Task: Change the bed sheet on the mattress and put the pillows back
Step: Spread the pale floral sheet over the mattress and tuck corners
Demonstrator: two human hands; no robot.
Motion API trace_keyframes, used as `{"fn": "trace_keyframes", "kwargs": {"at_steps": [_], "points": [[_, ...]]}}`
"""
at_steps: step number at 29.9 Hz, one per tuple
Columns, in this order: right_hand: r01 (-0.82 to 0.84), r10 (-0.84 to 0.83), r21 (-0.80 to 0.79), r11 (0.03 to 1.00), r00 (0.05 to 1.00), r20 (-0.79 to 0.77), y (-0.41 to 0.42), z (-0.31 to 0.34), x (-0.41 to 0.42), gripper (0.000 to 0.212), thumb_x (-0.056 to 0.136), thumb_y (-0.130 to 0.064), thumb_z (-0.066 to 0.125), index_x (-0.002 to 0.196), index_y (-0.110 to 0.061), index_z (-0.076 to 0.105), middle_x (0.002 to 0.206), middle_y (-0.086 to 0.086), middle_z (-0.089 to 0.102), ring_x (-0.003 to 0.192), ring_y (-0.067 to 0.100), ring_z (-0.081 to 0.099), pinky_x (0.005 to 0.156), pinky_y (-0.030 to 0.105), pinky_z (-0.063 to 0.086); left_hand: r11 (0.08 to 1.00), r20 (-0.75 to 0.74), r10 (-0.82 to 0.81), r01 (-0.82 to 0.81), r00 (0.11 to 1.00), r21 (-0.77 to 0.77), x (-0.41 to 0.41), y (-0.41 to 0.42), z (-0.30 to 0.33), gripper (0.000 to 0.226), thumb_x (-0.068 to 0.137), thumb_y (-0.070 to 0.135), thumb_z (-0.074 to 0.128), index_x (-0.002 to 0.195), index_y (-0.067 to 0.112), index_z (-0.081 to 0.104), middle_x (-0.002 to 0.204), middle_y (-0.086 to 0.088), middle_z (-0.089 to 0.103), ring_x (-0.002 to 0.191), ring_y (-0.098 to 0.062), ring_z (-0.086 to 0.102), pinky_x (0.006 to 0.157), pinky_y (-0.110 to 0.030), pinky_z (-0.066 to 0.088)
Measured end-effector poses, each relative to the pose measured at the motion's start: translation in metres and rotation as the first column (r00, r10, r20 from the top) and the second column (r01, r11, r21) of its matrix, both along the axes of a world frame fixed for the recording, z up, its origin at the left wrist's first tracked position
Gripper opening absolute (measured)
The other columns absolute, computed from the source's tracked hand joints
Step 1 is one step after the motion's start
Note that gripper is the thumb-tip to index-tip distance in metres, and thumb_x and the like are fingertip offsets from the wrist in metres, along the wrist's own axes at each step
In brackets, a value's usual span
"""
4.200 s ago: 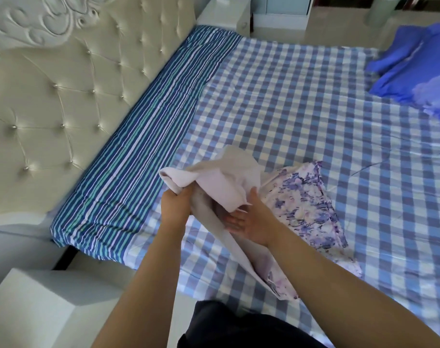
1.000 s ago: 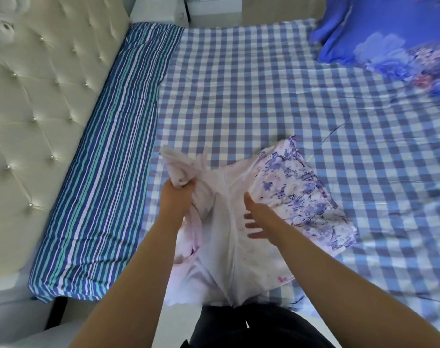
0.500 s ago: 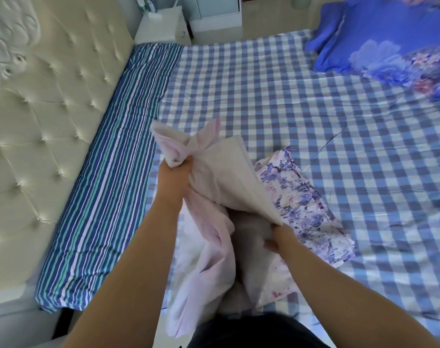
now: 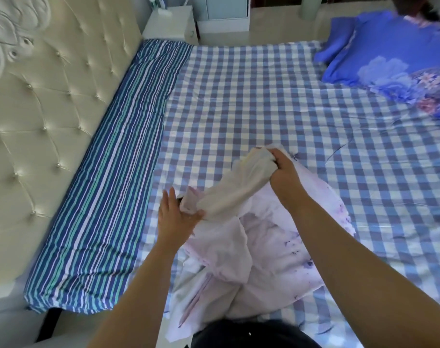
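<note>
The right hand [image 4: 280,172] is gripping a bunched end of the pale floral sheet [image 4: 259,249], which is lying on the checked mattress [image 4: 264,101] toward the headboard [image 4: 50,109]; the left hand [image 4: 175,217] is hovering spread, touching its nearer fold.

There is a single view, from a wide-angle camera worn on the person's head, looking forward and steeply down across the bed [image 4: 264,101] from its near long side. It sits close enough that both forearms enter from the bottom edge and the hands, left [image 4: 173,217] and right [image 4: 284,172], fall near the middle of the frame. The tufted headboard [image 4: 50,116] runs up the left side, bowed by the lens. The far edge of the mattress, a white nightstand [image 4: 171,23] and a strip of floor lie along the top. The person's dark clothing [image 4: 251,335] shows at the bottom centre, directly beneath the camera.
</note>
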State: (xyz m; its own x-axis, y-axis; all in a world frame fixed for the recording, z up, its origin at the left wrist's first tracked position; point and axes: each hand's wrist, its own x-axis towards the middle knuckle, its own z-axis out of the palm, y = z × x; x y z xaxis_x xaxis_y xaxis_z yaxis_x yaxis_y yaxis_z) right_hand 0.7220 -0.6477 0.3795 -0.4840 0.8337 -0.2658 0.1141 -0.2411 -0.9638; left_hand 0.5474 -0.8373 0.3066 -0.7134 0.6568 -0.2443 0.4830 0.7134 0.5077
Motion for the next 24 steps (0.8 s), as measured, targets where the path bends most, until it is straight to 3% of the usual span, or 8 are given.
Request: {"fn": "trace_keyframes", "kwargs": {"at_steps": [3, 7, 11, 13, 16, 18, 20, 24], "points": [[-0.018, -0.016, -0.209, 0.978, 0.988, -0.155, -0.008, 0.013, -0.022, 0.031, 0.096, -0.002, 0.042, 0.125, 0.003, 0.053, 0.112, 0.013, 0.062, 0.104, 0.023, 0.060, 0.095, 0.036, 0.048, 0.975, 0.021, -0.206, 0.203, 0.978, 0.095, -0.015, 0.024, 0.020, 0.093, 0.084, 0.054, 0.059, 0.153, 0.023, 0.006, 0.160, 0.001, 0.006, 0.147, -0.020, 0.006, 0.119, -0.044, 0.011], [-0.030, -0.137, -0.518, 0.855, 0.950, -0.279, -0.014, 0.036, -0.040, 0.021, 0.093, -0.019, 0.051, 0.109, -0.008, 0.062, 0.088, 0.005, 0.070, 0.081, 0.018, 0.067, 0.075, 0.031, 0.054, 0.889, 0.488, -0.426, 0.452, 0.762, 0.070, -0.036, 0.044, 0.033, 0.086, 0.076, 0.053, 0.071, 0.147, 0.041, 0.023, 0.142, 0.010, 0.044, 0.131, -0.015, 0.043, 0.108, -0.039, 0.036], [0.004, -0.195, -0.469, 0.883, 0.913, -0.359, -0.013, 0.072, -0.043, 0.014, 0.080, -0.017, 0.060, 0.074, -0.010, 0.070, 0.070, 0.005, 0.063, 0.064, 0.017, 0.061, 0.060, 0.022, 0.054, 0.874, 0.632, -0.428, 0.475, 0.647, 0.106, -0.039, 0.047, 0.034, 0.081, 0.073, 0.041, 0.079, 0.137, 0.036, 0.030, 0.118, 0.009, 0.055, 0.110, -0.010, 0.054, 0.096, -0.029, 0.042], [0.087, -0.250, -0.414, 0.906, 0.900, -0.358, 0.001, 0.089, -0.046, 0.049, 0.096, -0.019, 0.040, 0.057, -0.015, 0.071, 0.058, 0.001, 0.064, 0.058, 0.014, 0.061, 0.055, 0.020, 0.051, 0.863, 0.636, -0.437, 0.495, 0.637, 0.097, -0.044, 0.046, 0.029, 0.069, 0.074, 0.040, 0.079, 0.130, 0.034, 0.039, 0.110, 0.006, 0.059, 0.103, -0.012, 0.058, 0.096, -0.031, 0.046], [0.212, -0.384, -0.437, 0.874, 0.853, -0.355, 0.024, 0.099, -0.044, 0.035, 0.101, -0.028, 0.033, 0.078, -0.016, 0.057, 0.054, -0.002, 0.061, 0.069, 0.015, 0.053, 0.064, 0.023, 0.046, 0.755, 0.570, -0.561, 0.654, 0.600, 0.054, -0.042, 0.046, 0.029, 0.039, 0.081, 0.033, 0.074, 0.114, 0.020, 0.057, 0.105, 0.006, 0.061, 0.094, -0.010, 0.057, 0.087, -0.021, 0.045], [0.316, -0.431, -0.395, 0.863, 0.867, -0.248, 0.038, 0.090, -0.042, 0.030, 0.101, -0.034, 0.034, 0.088, -0.015, 0.054, 0.066, 0.001, 0.065, 0.084, 0.018, 0.055, 0.078, 0.028, 0.047, 0.685, 0.545, -0.631, 0.726, 0.552, 0.058, -0.034, 0.047, 0.030, 0.012, 0.083, 0.025, 0.070, 0.083, 0.018, 0.061, 0.087, 0.005, 0.058, 0.078, -0.009, 0.052, 0.075, -0.019, 0.042], [0.316, -0.395, -0.364, 0.876, 0.903, -0.166, 0.044, 0.079, -0.037, 0.031, 0.102, -0.037, 0.033, 0.102, -0.015, 0.054, 0.094, 0.004, 0.063, 0.104, 0.024, 0.054, 0.096, 0.037, 0.045, 0.674, 0.550, -0.639, 0.736, 0.537, 0.064, -0.025, 0.046, 0.026, 0.024, 0.087, 0.024, 0.063, 0.069, 0.020, 0.049, 0.076, 0.004, 0.050, 0.071, -0.011, 0.045, 0.071, -0.025, 0.037], [0.432, -0.456, -0.211, 0.877, 0.886, -0.081, 0.048, 0.067, -0.036, 0.024, 0.103, -0.018, 0.030, 0.112, -0.012, 0.051, 0.080, -0.004, 0.065, 0.070, 0.011, 0.062, 0.062, 0.025, 0.048, 0.857, 0.689, -0.446, 0.495, 0.572, 0.144, -0.012, 0.043, 0.023, 0.011, 0.094, 0.019, 0.050, 0.084, 0.022, 0.053, 0.082, 0.006, 0.050, 0.079, -0.010, 0.045, 0.080, -0.025, 0.038]]}}
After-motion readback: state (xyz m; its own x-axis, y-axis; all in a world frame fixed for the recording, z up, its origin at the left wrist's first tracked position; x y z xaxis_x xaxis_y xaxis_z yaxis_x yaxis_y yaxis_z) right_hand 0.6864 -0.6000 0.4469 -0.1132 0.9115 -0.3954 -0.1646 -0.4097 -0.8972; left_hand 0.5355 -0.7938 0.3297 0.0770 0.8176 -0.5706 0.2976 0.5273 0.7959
